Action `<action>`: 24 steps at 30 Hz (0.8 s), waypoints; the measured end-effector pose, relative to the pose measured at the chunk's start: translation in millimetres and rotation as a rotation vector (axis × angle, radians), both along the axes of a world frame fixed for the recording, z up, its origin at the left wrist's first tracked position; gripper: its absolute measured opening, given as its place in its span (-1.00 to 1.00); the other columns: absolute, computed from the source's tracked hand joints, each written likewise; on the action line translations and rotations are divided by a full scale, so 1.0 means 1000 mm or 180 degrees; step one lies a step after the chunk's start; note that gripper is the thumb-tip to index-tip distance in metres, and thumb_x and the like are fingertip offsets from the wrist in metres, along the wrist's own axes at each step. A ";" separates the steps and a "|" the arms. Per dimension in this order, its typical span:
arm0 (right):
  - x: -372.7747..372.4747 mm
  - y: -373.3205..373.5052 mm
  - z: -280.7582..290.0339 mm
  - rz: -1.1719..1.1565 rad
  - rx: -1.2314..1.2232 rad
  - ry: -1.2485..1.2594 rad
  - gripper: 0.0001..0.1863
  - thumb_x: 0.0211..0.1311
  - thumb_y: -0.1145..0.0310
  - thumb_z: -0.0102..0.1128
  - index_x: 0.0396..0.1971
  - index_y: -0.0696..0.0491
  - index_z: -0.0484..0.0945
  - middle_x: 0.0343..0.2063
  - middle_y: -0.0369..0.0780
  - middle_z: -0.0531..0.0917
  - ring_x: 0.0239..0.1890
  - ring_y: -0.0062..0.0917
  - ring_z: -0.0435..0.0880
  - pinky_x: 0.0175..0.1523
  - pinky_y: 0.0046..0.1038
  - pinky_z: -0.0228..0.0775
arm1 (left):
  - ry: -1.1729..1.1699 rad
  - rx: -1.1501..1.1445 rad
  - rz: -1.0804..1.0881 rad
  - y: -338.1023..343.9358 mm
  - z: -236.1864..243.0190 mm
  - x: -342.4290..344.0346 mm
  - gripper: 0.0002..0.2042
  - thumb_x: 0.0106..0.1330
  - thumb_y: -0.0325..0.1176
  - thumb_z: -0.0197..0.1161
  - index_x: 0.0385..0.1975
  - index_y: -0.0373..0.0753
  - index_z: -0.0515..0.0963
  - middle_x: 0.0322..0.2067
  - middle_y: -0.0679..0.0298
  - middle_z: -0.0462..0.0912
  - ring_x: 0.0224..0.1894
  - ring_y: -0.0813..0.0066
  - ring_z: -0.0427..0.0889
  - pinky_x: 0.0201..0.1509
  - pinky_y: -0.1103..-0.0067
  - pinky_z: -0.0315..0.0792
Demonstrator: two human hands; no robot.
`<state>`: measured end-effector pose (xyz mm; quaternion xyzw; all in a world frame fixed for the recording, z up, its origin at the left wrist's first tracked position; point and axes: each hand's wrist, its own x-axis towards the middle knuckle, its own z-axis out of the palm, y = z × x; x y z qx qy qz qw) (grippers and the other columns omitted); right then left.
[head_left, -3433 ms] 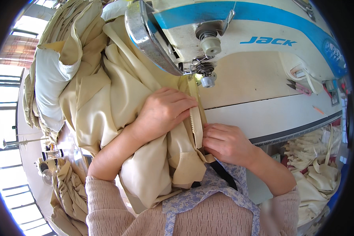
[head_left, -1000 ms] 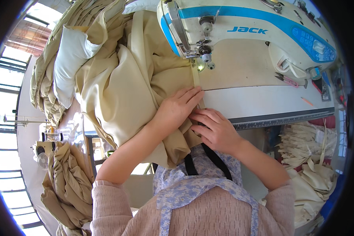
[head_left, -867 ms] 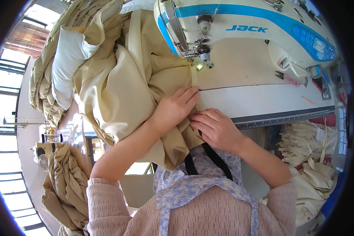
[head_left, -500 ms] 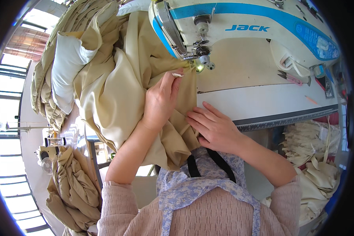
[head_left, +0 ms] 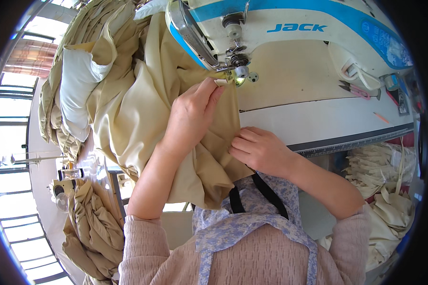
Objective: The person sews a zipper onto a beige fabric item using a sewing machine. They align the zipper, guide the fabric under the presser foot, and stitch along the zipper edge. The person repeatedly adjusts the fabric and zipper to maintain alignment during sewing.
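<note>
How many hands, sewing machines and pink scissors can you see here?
Hands: 2, the left hand and the right hand, both on the beige fabric
Sewing machines: 1, the white and blue sewing machine
Pink scissors: 1, the pink scissors
Total: 4

Single head-worn fisheye view, looking steeply down and close onto the bench [head_left: 318, 118] and sewing machine [head_left: 290, 28].

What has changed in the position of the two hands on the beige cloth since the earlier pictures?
The left hand moved forward along the beige cloth; its fingers now pinch the edge at the needle of the sewing machine. The right hand stayed flat on the cloth near the table edge.
</note>
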<state>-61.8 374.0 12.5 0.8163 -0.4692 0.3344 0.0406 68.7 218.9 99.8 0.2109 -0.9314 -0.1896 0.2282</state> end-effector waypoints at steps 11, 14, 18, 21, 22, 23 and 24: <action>-0.012 0.011 0.004 -0.0222 -0.0088 -0.0431 -0.84 0.00 0.45 0.32 -0.35 0.04 0.63 -0.41 -0.31 0.62 -0.26 -0.46 0.66 -0.02 -0.41 0.59 | -0.0539 -0.0682 -0.0764 0.014 -0.020 0.008 -0.77 0.28 -0.53 0.32 -0.06 -0.30 0.59 -0.11 0.12 0.73 0.04 0.11 0.70 0.32 0.16 0.51; -0.013 0.012 0.005 -0.0175 -0.0038 -0.0437 -0.82 0.00 0.46 0.32 -0.33 0.05 0.64 -0.37 -0.29 0.65 -0.21 -0.44 0.68 0.03 -0.38 0.59 | -0.0543 -0.0769 -0.0816 0.012 -0.024 0.006 -0.74 0.25 -0.51 0.34 -0.05 -0.30 0.59 -0.12 0.12 0.73 0.05 0.13 0.70 0.31 0.16 0.52; -0.014 0.012 0.004 -0.0097 0.0018 -0.0427 -0.81 0.03 0.46 0.31 -0.29 0.07 0.66 -0.32 -0.27 0.68 -0.15 -0.41 0.70 0.09 -0.34 0.59 | -0.0561 -0.0893 -0.0841 0.012 -0.032 0.008 -0.70 0.23 -0.48 0.36 -0.04 -0.32 0.59 -0.11 0.11 0.74 0.06 0.14 0.71 0.29 0.17 0.54; -0.014 0.012 0.005 -0.0109 0.0082 -0.0467 -0.81 0.05 0.46 0.31 -0.28 0.08 0.66 -0.29 -0.26 0.69 -0.13 -0.42 0.70 0.09 -0.35 0.58 | -0.0586 -0.0912 -0.0876 0.012 -0.032 0.009 -0.68 0.23 -0.45 0.37 -0.02 -0.34 0.59 -0.10 0.09 0.74 0.07 0.14 0.72 0.26 0.18 0.56; -0.015 0.012 0.007 -0.0090 0.0087 -0.0434 -0.81 0.05 0.46 0.31 -0.28 0.08 0.66 -0.30 -0.26 0.69 -0.13 -0.43 0.70 0.10 -0.35 0.57 | -0.0586 -0.0860 -0.0873 0.011 -0.032 0.009 -0.68 0.23 -0.45 0.36 -0.01 -0.34 0.59 -0.10 0.08 0.74 0.06 0.14 0.72 0.26 0.18 0.56; -0.016 0.011 0.009 -0.0070 0.0093 -0.0401 -0.81 0.05 0.45 0.31 -0.28 0.08 0.66 -0.30 -0.26 0.69 -0.14 -0.43 0.70 0.10 -0.36 0.56 | -0.0586 -0.0807 -0.0869 0.010 -0.033 0.010 -0.68 0.23 -0.45 0.36 -0.01 -0.34 0.59 -0.10 0.07 0.74 0.06 0.14 0.72 0.27 0.18 0.56; -0.017 0.009 0.010 -0.0050 0.0100 -0.0368 -0.81 0.06 0.45 0.31 -0.28 0.08 0.66 -0.30 -0.27 0.69 -0.14 -0.44 0.70 0.10 -0.36 0.56 | -0.0586 -0.0753 -0.0865 0.009 -0.033 0.010 -0.67 0.24 -0.45 0.36 0.00 -0.34 0.58 -0.10 0.06 0.74 0.06 0.14 0.72 0.27 0.18 0.56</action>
